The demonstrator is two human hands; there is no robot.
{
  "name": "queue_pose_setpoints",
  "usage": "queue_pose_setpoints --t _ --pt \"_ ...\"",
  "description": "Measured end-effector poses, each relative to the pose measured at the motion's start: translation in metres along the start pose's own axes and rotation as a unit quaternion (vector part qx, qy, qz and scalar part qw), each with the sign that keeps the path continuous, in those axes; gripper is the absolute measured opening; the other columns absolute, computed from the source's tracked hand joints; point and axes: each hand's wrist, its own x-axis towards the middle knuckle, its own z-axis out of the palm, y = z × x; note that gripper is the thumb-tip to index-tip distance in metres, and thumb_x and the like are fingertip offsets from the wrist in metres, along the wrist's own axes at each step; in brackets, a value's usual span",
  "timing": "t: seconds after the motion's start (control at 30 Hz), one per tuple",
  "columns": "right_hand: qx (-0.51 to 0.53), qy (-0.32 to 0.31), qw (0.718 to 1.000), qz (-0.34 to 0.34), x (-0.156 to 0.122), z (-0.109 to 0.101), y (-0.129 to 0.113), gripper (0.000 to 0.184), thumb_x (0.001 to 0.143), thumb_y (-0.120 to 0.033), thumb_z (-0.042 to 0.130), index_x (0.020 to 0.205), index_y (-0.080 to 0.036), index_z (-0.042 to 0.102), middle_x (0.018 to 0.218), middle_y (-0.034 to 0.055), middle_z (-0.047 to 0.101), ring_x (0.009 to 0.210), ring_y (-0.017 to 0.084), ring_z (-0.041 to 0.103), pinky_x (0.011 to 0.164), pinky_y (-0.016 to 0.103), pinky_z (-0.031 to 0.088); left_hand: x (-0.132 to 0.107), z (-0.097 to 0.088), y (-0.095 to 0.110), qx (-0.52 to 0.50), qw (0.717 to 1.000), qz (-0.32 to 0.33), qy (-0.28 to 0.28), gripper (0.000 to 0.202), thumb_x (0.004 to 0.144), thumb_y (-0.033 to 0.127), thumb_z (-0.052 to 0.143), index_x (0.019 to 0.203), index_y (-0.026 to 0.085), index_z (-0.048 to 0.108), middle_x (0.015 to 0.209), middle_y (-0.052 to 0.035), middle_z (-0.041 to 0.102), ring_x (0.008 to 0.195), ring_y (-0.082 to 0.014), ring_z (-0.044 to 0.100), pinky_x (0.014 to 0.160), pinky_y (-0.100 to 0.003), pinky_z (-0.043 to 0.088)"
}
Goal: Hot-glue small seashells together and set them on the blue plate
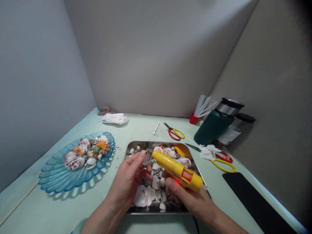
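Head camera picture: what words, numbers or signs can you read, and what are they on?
None can be read clearly.
Label on the jar: dark print, too blurred to read.
White stick: reddish marks, too small to tell if they are writing.
Yellow glue gun: no readable lettering.

Single head-worn view: looks forward and down across table [141, 130], hands [131, 170] near, wall [151, 65] beyond.

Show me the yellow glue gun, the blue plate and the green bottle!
Yellow glue gun [170, 164]: head view, on its yellow body.
Blue plate [60, 178]: head view, on its ribbed near rim.
Green bottle [212, 127]: head view, on its green side.
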Motion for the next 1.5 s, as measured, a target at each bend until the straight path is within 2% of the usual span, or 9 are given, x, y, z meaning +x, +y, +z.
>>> queue_pose_setpoints --t 0.2,0.37,0.57,0.9,1.0,1.17,1.33,1.5 --pt "0.007 0.008 1.000 -0.001 0.001 0.001 0.004 0.026 0.082 -0.043 0.058 0.091 -0.019 0.062 0.059 -0.0029 0.052 0.047 0.009 0.045 0.045 0.022 0.040 0.000 0.002 0.001 -0.015 1.000 -0.002 0.008 0.025 0.079 0.038 0.062 0.073 0.013 0.062 0.057 0.0004 0.056 0.052 -0.0108 0.051 0.053 -0.023 0.048" --pt "0.005 0.025 1.000 -0.016 0.001 0.001 0.001 0.023 0.082 -0.040 0.060 0.089 -0.019 0.063 0.058 -0.0031 0.051 0.044 0.008 0.043 0.043 0.021 0.038 -0.001 0.003 0.001 -0.029 0.999 0.010 0.010 0.021 0.079 0.035 0.063 0.079 0.014 0.062 0.061 0.0007 0.057 0.053 -0.0109 0.052 0.053 -0.023 0.048" --pt "-0.003 -0.002 1.000 -0.003 0.002 -0.001 -0.002 0.026 0.083 -0.043 0.058 0.088 -0.017 0.061 0.060 -0.0020 0.053 0.047 0.009 0.046 0.044 0.021 0.040 -0.001 0.003 0.001 -0.024 0.999 0.013 0.016 0.018 0.081 0.033 0.060 0.077 0.015 0.059 0.062 0.0017 0.055 0.054 -0.0109 0.052 0.052 -0.023 0.048" --pt "0.004 0.003 1.000 -0.010 0.000 0.001 -0.009 0.024 0.081 -0.041 0.059 0.085 -0.017 0.063 0.058 -0.0019 0.053 0.046 0.010 0.046 0.042 0.021 0.040 0.000 0.002 0.001 -0.030 0.999 0.015 -0.002 0.018 0.082 0.031 0.060 0.077 0.014 0.060 0.064 0.0014 0.054 0.056 -0.0111 0.052 0.051 -0.023 0.048" --pt "0.008 0.027 1.000 0.000 0.001 0.001 -0.006 0.026 0.082 -0.042 0.059 0.087 -0.017 0.063 0.061 -0.0009 0.054 0.047 0.010 0.047 0.042 0.021 0.040 -0.002 0.004 0.002 -0.021 0.999 0.005 -0.034 0.019 0.083 0.031 0.058 0.078 0.013 0.062 0.064 0.0001 0.056 0.056 -0.0111 0.052 0.052 -0.024 0.049" --pt "0.016 0.092 0.995 0.045 0.002 0.000 -0.004 0.030 0.081 -0.046 0.059 0.090 -0.018 0.061 0.061 -0.0029 0.052 0.051 0.010 0.047 0.048 0.022 0.040 -0.004 0.005 -0.001 0.010 0.998 -0.011 -0.065 0.020 0.084 0.031 0.058 0.091 0.014 0.063 0.079 -0.0039 0.063 0.056 -0.0100 0.054 0.053 -0.024 0.049" --pt "0.024 0.127 0.990 0.062 0.004 -0.002 -0.005 0.032 0.082 -0.047 0.058 0.094 -0.018 0.061 0.054 -0.0055 0.049 0.049 0.010 0.046 0.050 0.023 0.039 -0.007 0.007 -0.004 0.057 0.994 -0.035 -0.081 0.025 0.076 0.032 0.066 0.094 0.015 0.063 0.065 -0.0033 0.063 0.059 -0.0145 0.058 0.057 -0.027 0.051" --pt "0.004 0.149 0.988 0.043 0.003 -0.001 0.001 0.032 0.080 -0.046 0.060 0.097 -0.018 0.062 0.057 -0.0040 0.051 0.051 0.012 0.049 0.050 0.024 0.040 -0.010 0.008 -0.004 0.104 0.986 -0.056 -0.115 0.032 0.075 0.036 0.066 0.100 0.016 0.065 0.066 -0.0060 0.065 0.062 -0.0181 0.061 0.060 -0.031 0.051"
